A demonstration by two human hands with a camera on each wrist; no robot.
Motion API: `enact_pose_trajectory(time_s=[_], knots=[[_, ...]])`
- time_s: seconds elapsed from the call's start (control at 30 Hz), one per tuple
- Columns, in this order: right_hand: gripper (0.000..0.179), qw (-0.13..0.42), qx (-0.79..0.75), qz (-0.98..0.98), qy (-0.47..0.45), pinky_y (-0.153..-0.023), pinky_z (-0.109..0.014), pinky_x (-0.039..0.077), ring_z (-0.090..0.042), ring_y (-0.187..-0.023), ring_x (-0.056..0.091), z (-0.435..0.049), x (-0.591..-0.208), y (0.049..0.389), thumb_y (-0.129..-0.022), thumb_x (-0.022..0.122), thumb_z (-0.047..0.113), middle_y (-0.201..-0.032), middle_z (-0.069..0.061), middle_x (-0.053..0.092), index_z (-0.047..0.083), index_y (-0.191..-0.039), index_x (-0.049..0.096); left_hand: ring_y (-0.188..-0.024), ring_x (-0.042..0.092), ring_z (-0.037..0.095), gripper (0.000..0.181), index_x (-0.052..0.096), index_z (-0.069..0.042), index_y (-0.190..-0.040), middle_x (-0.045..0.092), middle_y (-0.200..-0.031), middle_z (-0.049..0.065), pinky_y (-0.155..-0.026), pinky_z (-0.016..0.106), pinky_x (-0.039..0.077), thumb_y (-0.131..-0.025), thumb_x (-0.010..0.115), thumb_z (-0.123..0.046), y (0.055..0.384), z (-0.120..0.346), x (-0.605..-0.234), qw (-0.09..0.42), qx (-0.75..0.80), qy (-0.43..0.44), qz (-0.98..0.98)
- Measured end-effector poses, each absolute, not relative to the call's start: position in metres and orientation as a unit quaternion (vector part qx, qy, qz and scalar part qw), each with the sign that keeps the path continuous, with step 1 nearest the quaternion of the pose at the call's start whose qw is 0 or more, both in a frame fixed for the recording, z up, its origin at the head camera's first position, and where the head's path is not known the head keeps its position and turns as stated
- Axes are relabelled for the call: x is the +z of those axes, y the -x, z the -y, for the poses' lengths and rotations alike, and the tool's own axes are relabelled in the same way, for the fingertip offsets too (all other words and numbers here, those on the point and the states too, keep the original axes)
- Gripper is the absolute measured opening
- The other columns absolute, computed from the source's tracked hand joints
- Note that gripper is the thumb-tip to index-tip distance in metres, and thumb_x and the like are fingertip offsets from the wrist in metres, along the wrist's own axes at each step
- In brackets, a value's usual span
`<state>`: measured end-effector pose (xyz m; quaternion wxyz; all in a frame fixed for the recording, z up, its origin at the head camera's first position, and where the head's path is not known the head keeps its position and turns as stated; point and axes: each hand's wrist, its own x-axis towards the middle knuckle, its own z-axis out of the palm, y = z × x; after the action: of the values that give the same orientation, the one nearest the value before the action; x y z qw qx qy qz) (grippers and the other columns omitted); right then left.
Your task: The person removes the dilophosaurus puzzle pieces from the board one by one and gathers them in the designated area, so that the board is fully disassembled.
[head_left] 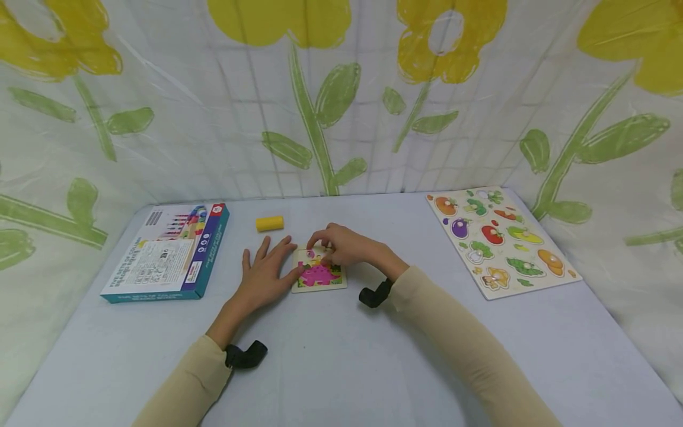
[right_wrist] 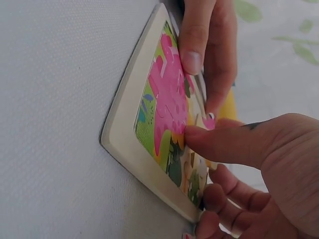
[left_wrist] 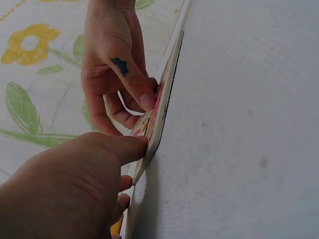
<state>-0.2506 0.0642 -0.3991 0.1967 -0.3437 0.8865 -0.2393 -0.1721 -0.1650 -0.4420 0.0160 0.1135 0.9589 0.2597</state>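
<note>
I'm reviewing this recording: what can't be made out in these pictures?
- Puzzle: upper part of its picture, covered by the right hand, head view.
- Pink piece: full outline, partly behind the right hand, right wrist view.
- Box: small print, too small and blurred, head view.
- Right sleeve: cut off by the bottom edge, head view.

In the head view, the right hand [head_left: 347, 244] is covering the upper right corner of the puzzle [head_left: 318, 279], and the left hand [head_left: 264, 279] is overlapping its left edge. Left of the puzzle, the box [head_left: 165, 225] is carrying print too small to read. Beyond the puzzle, yellow flowers [head_left: 280, 21] are running off the top; nearer than it, both sleeves [head_left: 184, 382] are leaving the bottom edge. In the left wrist view, the puzzle's picture is mostly hiding, edge-on.
</note>
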Motion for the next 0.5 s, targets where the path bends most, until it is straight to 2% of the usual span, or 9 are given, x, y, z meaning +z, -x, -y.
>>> enact_pose_trajectory(time_s=[0.13,0.33,0.5], knots=[[0.042,0.194,-0.245,-0.889,0.336,-0.095,-0.035,0.056,-0.023,-0.104,0.063,-0.0662,-0.3987,0.2509,-0.100,0.074,0.015,-0.127,-0.014,0.064,0.017,-0.140,0.065,-0.165,0.009,0.051,0.065,0.050,-0.013,-0.156,0.034,-0.174,0.011,-0.123,0.082,-0.008,-0.102,0.063,-0.047,0.1725,0.1649,-0.4423,0.018,0.260,-0.113,-0.959],[0.025,0.176,-0.263,-0.887,0.338,-0.095,-0.037,0.056,-0.023,-0.104,0.063,-0.0704,-0.4003,0.2534,-0.104,0.064,0.012,-0.122,-0.010,0.069,0.013,-0.129,0.070,-0.165,0.009,0.051,0.065,0.050,-0.014,-0.157,0.034,-0.175,0.011,-0.123,0.082,-0.008,-0.102,0.062,-0.046,0.1735,0.1649,-0.4439,0.019,0.260,-0.112,-0.959],[0.021,0.165,-0.282,-0.882,0.339,-0.088,-0.032,0.055,-0.020,-0.097,0.064,-0.0715,-0.4016,0.2552,-0.106,0.060,0.011,-0.116,-0.007,0.073,0.015,-0.123,0.073,-0.165,0.008,0.050,0.064,0.050,-0.014,-0.157,0.033,-0.175,0.010,-0.123,0.081,-0.009,-0.102,0.062,-0.046,0.1734,0.1658,-0.4441,0.022,0.255,-0.110,-0.960]])
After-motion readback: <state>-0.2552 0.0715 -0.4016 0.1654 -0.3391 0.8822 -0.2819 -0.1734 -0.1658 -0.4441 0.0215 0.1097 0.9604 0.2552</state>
